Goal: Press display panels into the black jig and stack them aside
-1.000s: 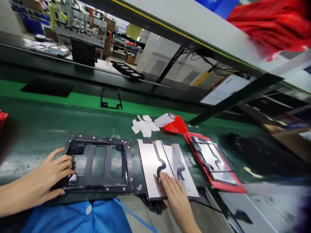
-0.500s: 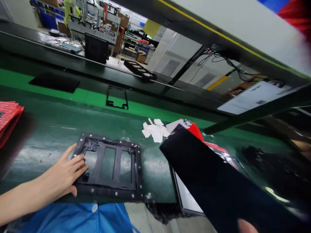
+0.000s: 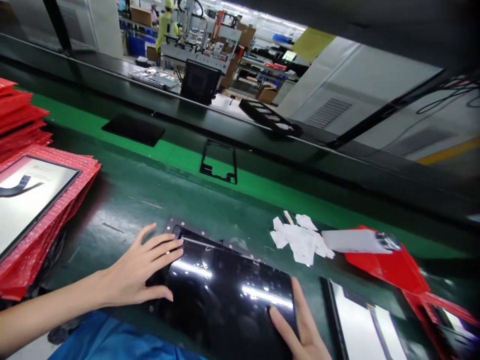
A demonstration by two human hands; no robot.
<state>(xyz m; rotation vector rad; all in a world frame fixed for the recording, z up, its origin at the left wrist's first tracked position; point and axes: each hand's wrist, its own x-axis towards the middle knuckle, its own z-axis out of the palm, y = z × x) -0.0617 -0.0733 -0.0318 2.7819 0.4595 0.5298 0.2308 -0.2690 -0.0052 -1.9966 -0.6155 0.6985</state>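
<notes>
A glossy black glass panel (image 3: 228, 295) lies tilted over a black fixture frame (image 3: 176, 225) dotted with small round metal spots. Most of the frame is hidden beneath it. My right hand (image 3: 300, 325) grips the panel's right edge, thumb on top and fingers along the side. At the left end, my left hand (image 3: 138, 267) is open with spread fingers, its fingertips at the left edges of panel and frame. Whether those fingertips press on panel or frame, I cannot tell.
Red bubble-wrap sleeves (image 3: 75, 175) are piled at left under a white-backed screen (image 3: 33, 200). White paper scraps (image 3: 300, 240), a white bottle (image 3: 352, 241) and another screen (image 3: 360, 320) lie right. A thin black frame (image 3: 219, 162) and dark panel (image 3: 133, 130) lie on the green strip.
My right hand has brought the black panel from the right over the fixture frame, which it now mostly covers. My left hand stays at the frame's left side. The view has swung left.
</notes>
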